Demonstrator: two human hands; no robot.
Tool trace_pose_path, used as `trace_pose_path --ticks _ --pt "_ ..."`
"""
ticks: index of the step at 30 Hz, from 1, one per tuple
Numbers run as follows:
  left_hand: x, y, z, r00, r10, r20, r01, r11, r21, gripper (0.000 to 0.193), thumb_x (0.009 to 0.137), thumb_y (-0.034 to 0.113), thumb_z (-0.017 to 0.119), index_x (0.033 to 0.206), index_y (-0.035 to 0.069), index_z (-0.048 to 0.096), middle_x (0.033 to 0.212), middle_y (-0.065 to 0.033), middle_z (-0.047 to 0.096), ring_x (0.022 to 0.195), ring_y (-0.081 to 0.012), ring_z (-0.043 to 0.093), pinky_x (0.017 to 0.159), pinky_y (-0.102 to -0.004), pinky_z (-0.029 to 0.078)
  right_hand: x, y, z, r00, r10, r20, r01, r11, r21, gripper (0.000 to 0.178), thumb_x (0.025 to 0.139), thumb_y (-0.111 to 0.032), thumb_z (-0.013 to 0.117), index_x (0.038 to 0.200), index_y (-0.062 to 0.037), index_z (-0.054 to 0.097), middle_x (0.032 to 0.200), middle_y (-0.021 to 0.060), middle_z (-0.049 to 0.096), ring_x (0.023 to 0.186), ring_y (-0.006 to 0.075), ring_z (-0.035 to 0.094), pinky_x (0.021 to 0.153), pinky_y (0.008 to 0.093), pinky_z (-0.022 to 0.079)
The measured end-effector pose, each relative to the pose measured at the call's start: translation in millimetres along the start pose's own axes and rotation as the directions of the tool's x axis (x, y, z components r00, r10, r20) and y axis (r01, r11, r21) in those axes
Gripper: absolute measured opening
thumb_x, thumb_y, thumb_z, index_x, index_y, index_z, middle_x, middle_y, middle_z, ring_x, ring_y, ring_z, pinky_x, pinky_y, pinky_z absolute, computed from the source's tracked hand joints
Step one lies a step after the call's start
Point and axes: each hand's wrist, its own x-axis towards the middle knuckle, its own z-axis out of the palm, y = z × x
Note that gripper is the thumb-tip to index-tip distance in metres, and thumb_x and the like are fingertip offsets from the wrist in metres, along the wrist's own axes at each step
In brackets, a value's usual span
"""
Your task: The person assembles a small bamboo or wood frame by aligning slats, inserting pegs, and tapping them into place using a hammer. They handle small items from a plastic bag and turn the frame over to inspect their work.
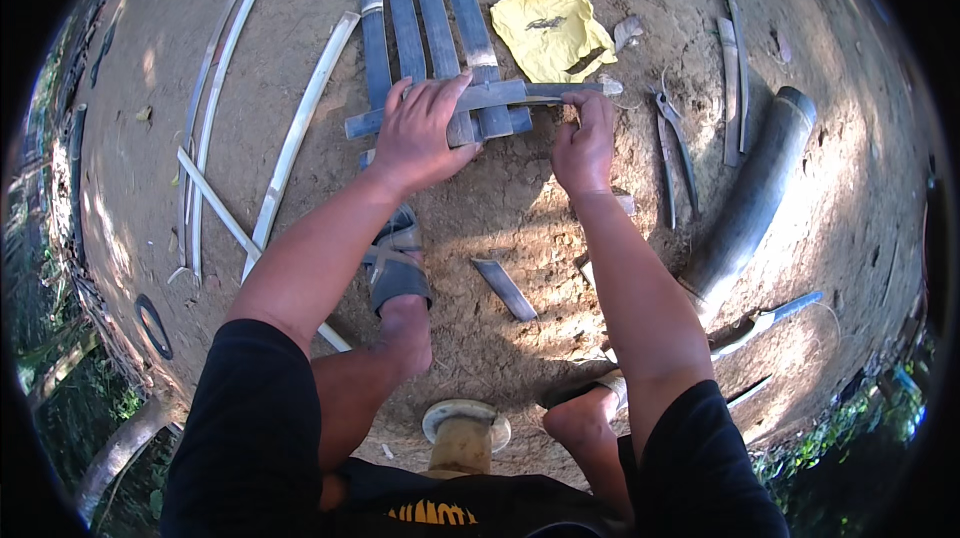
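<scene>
Loose bamboo strips (300, 128) lie unused on the dirt at my left. My left hand (420, 133) presses flat on the slat panel (430, 38), four slats joined. My right hand (585, 143) pinches the crosspiece (500, 98) end, unfinished.

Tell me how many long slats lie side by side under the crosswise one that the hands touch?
4. They run away from the person, packed together: the leftmost slat, the second slat, the third slat, the rightmost slat. The left hand covers their near ends.
</scene>
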Motion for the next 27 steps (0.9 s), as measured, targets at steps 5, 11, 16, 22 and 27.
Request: trace_pose_path --ticks 5,11,16,22,27 --pt "3 -3 2 1.0 0.017 -0.011 -0.017 1.0 0.011 0.092 0.072 0.037 0.084 0.15 0.013 0.04 0.142 -0.0091 0.054 0.134 -0.0267 0.049 0.121 -0.0467 0.023 1 -6 22 0.99 -0.087 0.11 0.06 0.973 0.224 0.041 0.077 0.012 0.049 0.115 -0.0037 0.055 0.127 0.0198 0.055 0.119 0.0404 0.057 0.094 0.047 0.051" --pt "-3 -7 12 0.999 -0.025 0.02 0.026 1.0 -0.017 0.09 0.077 0.036 0.081 0.152 0.013 0.036 0.142 -0.0104 0.052 0.136 -0.0266 0.046 0.121 -0.0505 0.022 5 4 -7 0.987 0.114 0.112 -0.099 0.987 -0.127 0.049 0.086 -0.007 0.066 0.133 -0.0114 0.055 0.135 0.0178 0.053 0.111 0.0379 0.063 0.094 0.0468 0.053" --pt "0 -2 19 0.994 -0.069 0.088 0.067 0.998 0.02 0.09 0.081 0.038 0.079 0.154 0.012 0.032 0.146 -0.0108 0.048 0.139 -0.0269 0.042 0.122 -0.0502 0.02 25 7 -10 0.93 0.096 0.355 -0.002 0.966 -0.257 0.053 0.085 -0.015 0.074 0.135 -0.0124 0.057 0.132 0.0156 0.055 0.112 0.0355 0.063 0.099 0.0437 0.051" --pt "-1 -4 20 0.994 -0.068 0.083 0.065 0.997 0.036 0.093 0.075 0.036 0.082 0.152 0.011 0.036 0.146 -0.0112 0.049 0.138 -0.0286 0.043 0.121 -0.048 0.023 48 2 -10 0.866 0.109 0.488 0.054 0.95 -0.308 0.044 0.087 -0.016 0.073 0.13 -0.0137 0.062 0.126 0.0107 0.06 0.11 0.0334 0.064 0.096 0.0434 0.053" --pt "-1 -4 24 0.996 -0.063 0.065 0.062 0.998 0.022 0.092 0.075 0.035 0.083 0.151 0.011 0.036 0.146 -0.0104 0.049 0.138 -0.0281 0.043 0.121 -0.048 0.023 47 -4 -9 0.88 0.123 0.459 0.04 0.943 -0.33 0.046 0.086 -0.013 0.075 0.13 -0.0142 0.062 0.125 0.0097 0.061 0.104 0.0331 0.066 0.092 0.0426 0.054"
